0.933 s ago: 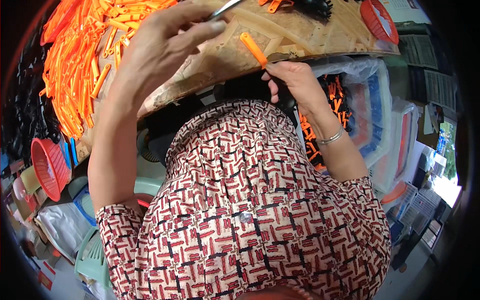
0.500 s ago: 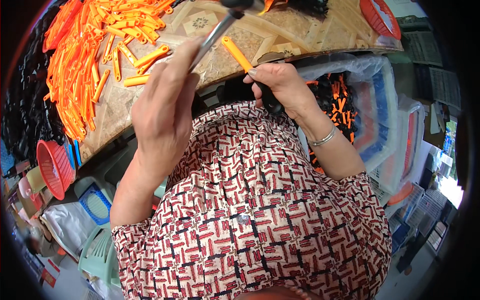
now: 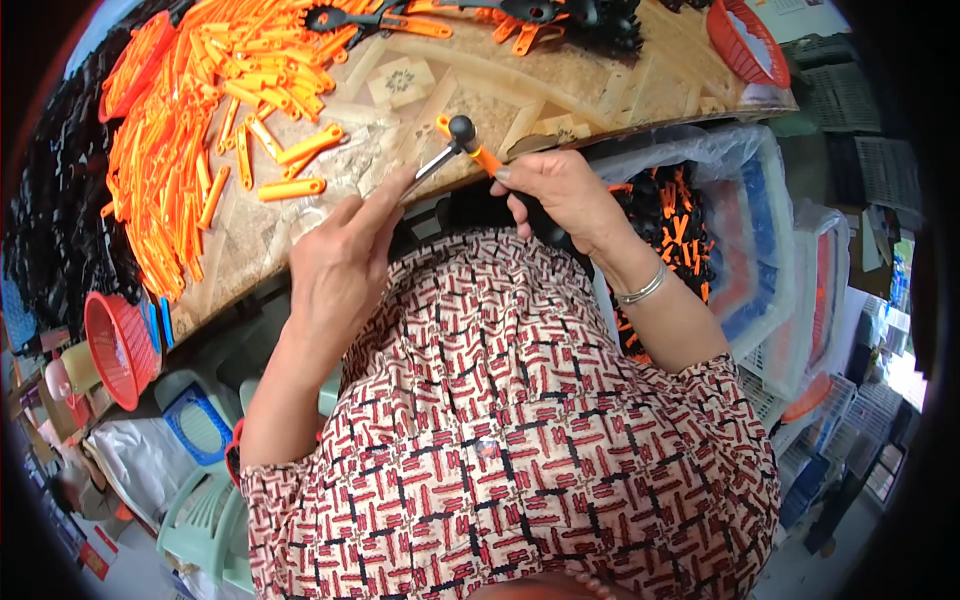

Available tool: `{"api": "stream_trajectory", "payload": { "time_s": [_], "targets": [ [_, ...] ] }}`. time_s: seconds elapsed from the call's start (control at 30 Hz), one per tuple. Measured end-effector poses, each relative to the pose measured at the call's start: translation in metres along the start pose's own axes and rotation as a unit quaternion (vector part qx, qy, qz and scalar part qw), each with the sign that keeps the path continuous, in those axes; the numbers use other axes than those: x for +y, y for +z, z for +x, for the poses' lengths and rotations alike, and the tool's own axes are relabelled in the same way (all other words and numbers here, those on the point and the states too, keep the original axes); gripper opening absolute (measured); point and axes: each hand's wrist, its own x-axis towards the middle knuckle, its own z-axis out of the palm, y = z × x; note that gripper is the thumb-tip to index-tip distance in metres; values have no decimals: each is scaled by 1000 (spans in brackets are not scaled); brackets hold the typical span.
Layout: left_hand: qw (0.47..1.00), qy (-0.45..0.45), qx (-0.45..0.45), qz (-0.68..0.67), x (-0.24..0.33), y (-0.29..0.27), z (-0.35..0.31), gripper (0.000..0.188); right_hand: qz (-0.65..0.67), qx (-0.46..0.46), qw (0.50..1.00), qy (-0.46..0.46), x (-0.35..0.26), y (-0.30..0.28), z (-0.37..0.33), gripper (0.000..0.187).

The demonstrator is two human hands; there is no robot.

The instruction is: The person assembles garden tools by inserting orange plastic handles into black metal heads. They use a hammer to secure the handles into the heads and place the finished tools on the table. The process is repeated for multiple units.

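Note:
My left hand point(image 3: 345, 250) is closed around a hammer point(image 3: 436, 163) with a metal shaft and a black head. The hammer's head rests on or just over an orange handle point(image 3: 485, 160) at the table's near edge. Thumb and fingers of my right hand point(image 3: 572, 195) pinch that handle, which belongs to a black kitchen utensil; its dark end lies mostly hidden under the hand. Left of the hammer, several loose orange handles point(image 3: 292, 189) lie on the table, beside a large heap of them point(image 3: 160, 190).
Black spoon-like utensils with orange handles point(image 3: 530, 12) lie at the table's far side. Black pieces point(image 3: 60, 200) are heaped at far left. Red baskets point(image 3: 120, 350) stand at left and far right point(image 3: 740, 45). A plastic-lined crate point(image 3: 750, 250) holds black-and-orange pieces beside my right arm.
My left hand has brought the hammer down and toward me, so its head now meets the orange handle. My right hand has stayed nearly in place. The view has shifted slightly.

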Motion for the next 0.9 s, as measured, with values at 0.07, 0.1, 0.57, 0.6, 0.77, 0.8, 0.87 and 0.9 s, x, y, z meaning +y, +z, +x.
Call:
{"api": "stream_trajectory", "payload": {
  "time_s": [0.07,0.1,0.57,0.6,0.77,0.8,0.87,0.9],
  "targets": [
    [992,-31,60,-109,2,-7,-2,47,-55,-26,998,-4,-1,-26,-5,30],
    [982,-40,90,-163,5,-11,-3,46,-84,-43,996,-4,-3,-45,-11,30],
    [917,-212,142,-305,-20,-13,16,36,-638,238,440,-586,-111,-49,61,13],
    [924,-198,164,-284,-33,-12,13,36,-682,237,410,-557,-120,-26,69,13],
    [957,-193,190,-103,-43,-30,8,24,-710,277,354,-542,-113,-26,140,27],
    [959,-189,189,-96,-47,-31,8,22,-707,279,331,-559,-115,-24,143,30],
    [976,-136,164,34,-46,-33,13,21,-684,269,385,-558,-114,-17,135,29],
    [978,-106,148,100,-42,-32,18,21,-672,265,413,-555,-115,-15,129,29]
  ]
}}
